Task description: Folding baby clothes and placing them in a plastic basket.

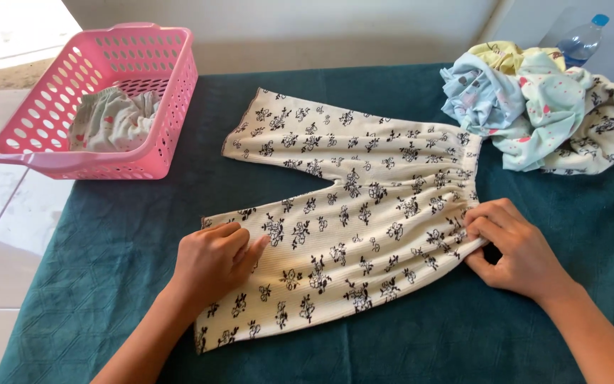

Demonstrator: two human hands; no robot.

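A pink plastic basket (147,78) with perforated walls sits at the far left, half on the dark teal cloth (406,341) that covers the table. Inside it lies a pale folded garment (111,121).

In the middle of the cloth, a pair of cream trousers (364,206) printed with small black flowers lies flat, its two legs pointing left and spread apart in a V, its gathered waistband on the right.

The person's left hand (214,259) rests on the near trouser leg, close to its left end, fingers curled and pressing the fabric down; it holds nothing lifted.

The right hand (509,245) is at the near end of the waistband, fingers bent and pinching the gathered edge.

At the far right, a heap of unfolded clothes (541,107) in pale blue, mint, yellow and cream lies on the cloth, well apart from the hands. Behind the heap stands a clear plastic bottle (583,39) with a blue cap.
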